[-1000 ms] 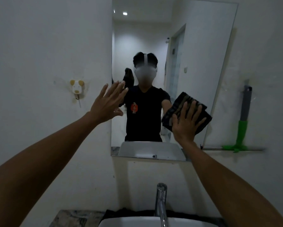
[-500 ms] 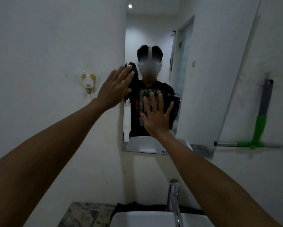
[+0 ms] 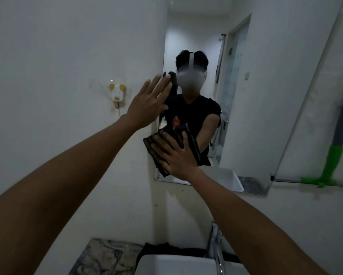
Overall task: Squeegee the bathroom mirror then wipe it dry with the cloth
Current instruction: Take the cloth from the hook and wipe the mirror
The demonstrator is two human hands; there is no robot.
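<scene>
The wall mirror (image 3: 266, 96) fills the upper middle and right of the head view. My right hand (image 3: 177, 155) lies flat on a dark striped cloth (image 3: 156, 149), pressing it against the mirror's lower left corner. My left hand (image 3: 146, 104) is open with fingers spread, its fingertips on the mirror's left edge and the wall beside it. The squeegee (image 3: 334, 159), with a green and grey handle, rests against the wall to the right of the mirror, its blade lying level.
A small mouse-shaped hook (image 3: 117, 92) sticks on the wall left of the mirror. Below are a chrome tap (image 3: 216, 245), a white basin (image 3: 178, 264) and a marbled counter (image 3: 103, 257). The mirror reflects a person in a black shirt.
My right hand has slid the cloth leftward and down across the glass, from the right side to the lower left corner. My left hand has kept its place at the mirror's left edge.
</scene>
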